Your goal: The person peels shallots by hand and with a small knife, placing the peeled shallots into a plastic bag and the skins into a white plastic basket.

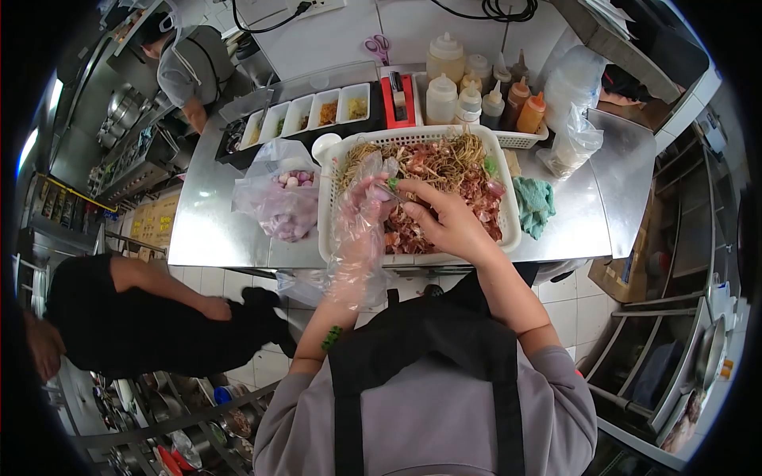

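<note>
My left hand [363, 208], in a clear plastic glove, is over the left part of a white basket [327, 198], its fingers closed round a small pinkish bulb [386, 191]. My right hand [448, 220] is bare and meets it from the right, thumb and forefinger pinched by a small green thing and a thin dark edge too small to name. Under both hands the basket holds reddish-brown peelings [476, 194] and dry, stringy roots [468, 151]. Left of the basket, an open plastic bag [274, 194] holds pink and white bulbs [294, 179].
Behind the basket are ingredient trays [325, 109], a red-framed holder [399, 99] and squeeze bottles [441, 99]. A green cloth [534, 206] and a bag [573, 143] lie right. One person [190, 67] stands back left, another [151, 309] nearer left.
</note>
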Tool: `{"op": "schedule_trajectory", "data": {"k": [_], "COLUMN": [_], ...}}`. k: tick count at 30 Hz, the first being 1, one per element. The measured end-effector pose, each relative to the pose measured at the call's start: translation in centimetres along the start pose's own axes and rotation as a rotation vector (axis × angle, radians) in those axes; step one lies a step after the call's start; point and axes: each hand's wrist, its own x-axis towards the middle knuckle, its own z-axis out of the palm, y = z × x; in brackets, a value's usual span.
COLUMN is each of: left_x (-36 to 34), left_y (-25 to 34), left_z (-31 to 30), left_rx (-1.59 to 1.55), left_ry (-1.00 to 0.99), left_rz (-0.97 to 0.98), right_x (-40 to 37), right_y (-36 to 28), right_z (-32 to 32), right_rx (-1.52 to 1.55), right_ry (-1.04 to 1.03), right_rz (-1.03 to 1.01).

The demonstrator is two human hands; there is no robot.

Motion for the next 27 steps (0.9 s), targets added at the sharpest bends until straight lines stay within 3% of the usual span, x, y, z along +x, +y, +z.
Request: {"op": "schedule_trajectory", "data": {"k": [2,8,22,27], "left_x": [0.0,0.2,0.2,0.0], "left_y": [0.0,0.9,1.0,1.5], "left_z": [0.1,1.4,0.6,-0.8], "left_rx": [-0.004,-0.001,0.007,-0.161], "left_ry": [0.002,0.057,0.148,0.046], "left_rz": [-0.003,-0.095,-0.283,-0.282], "right_x": [0.0,0.1,0.4,0.6], "right_y": [-0.1,0.7,0.3,1.5], "right_z": [0.0,0.4,-1.4,-1.1], "right_rx": [-0.011,-0.022,-0.068,-0.173], "right_ry": [-0.021,0.053,0.167,0.262], "right_rz": [0.054,-0.058,0.054,-0.007]}}
